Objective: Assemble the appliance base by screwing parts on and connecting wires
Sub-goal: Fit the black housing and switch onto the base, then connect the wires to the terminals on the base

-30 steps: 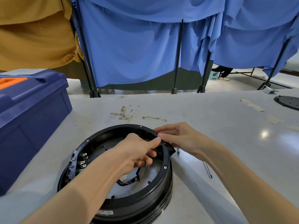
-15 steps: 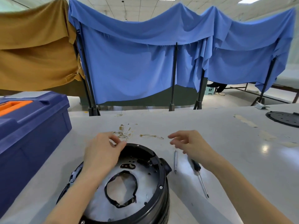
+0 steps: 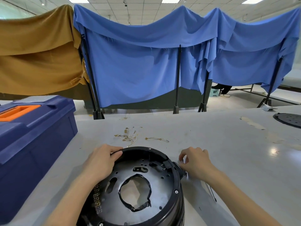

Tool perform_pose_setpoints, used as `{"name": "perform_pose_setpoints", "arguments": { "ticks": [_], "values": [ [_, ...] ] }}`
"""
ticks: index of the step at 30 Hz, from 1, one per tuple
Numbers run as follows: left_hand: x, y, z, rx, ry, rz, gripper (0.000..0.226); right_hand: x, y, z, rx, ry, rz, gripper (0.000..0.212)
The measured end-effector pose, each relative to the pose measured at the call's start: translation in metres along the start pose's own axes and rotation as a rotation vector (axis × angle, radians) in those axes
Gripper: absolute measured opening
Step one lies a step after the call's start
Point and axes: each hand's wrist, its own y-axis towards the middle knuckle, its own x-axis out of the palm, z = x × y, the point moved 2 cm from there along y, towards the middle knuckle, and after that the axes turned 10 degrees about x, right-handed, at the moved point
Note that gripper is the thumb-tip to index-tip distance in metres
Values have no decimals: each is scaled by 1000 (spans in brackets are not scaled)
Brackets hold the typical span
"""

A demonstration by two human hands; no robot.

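Left hand gripped black base rim; right hand pinched thin silver tool beside it; gold markings inside base too blurred to read

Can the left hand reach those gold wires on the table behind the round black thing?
Probably yes. The gold wires lie in the open on the table, just past the black base, with nothing between. But the left hand grips the base's rim, so it must let go first.
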Motion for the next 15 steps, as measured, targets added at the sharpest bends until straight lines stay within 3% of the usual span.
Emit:
{"name": "perform_pose_setpoints", "arguments": {
  "ticks": [8,15],
  "values": [
    [21,16,21,3,-26,22,25,-12,7,13,36,22,-42,31],
    [29,28,33,0,-43,21,30,-26,9,21,73,141,-56,19]
  ]
}}
